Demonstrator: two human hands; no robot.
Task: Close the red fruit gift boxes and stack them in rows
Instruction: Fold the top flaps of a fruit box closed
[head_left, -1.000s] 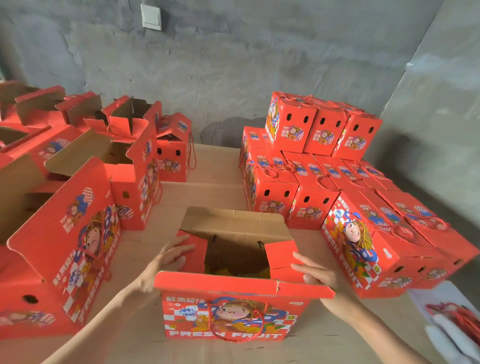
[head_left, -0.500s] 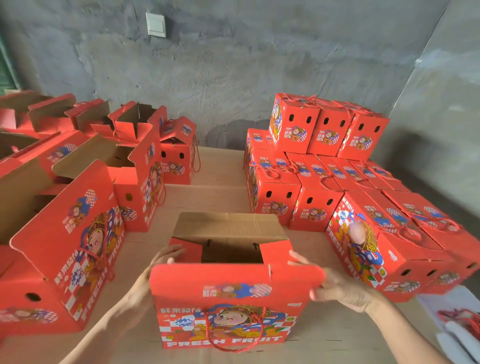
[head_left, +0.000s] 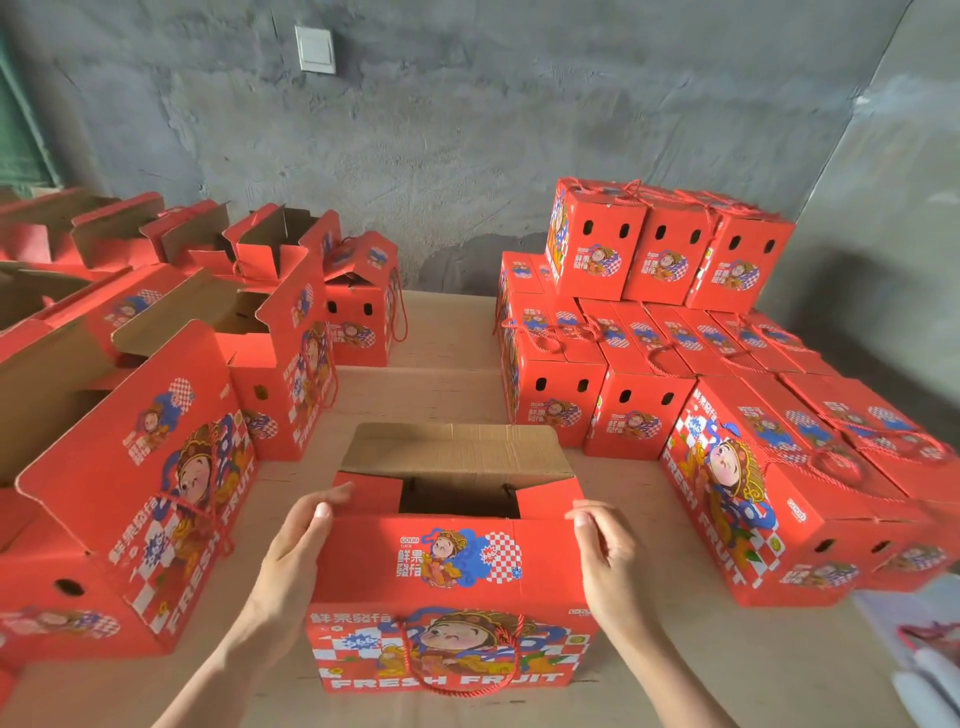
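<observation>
A red fruit gift box (head_left: 452, 644) with a rope handle stands in front of me on the table. Its near lid flap (head_left: 447, 556) is folded over the top, the two side flaps are tucked in, and the brown far flap (head_left: 457, 447) still stands up. My left hand (head_left: 293, 551) holds the left end of the near flap, thumb on its upper edge. My right hand (head_left: 605, 551) holds the right end the same way. Closed boxes (head_left: 639, 358) stand stacked in rows at the right, with three more (head_left: 670, 249) on top at the back.
Several open boxes (head_left: 130, 467) with raised flaps crowd the left side of the table (head_left: 441, 384). A large closed box (head_left: 769, 499) lies close to my right hand. A grey concrete wall (head_left: 467, 130) stands behind. White items with red cord (head_left: 924, 654) lie at the far right edge.
The near lid flap has swung from sticking out toward me to lying folded over the box top. Both hands moved from the side flaps to the ends of that flap.
</observation>
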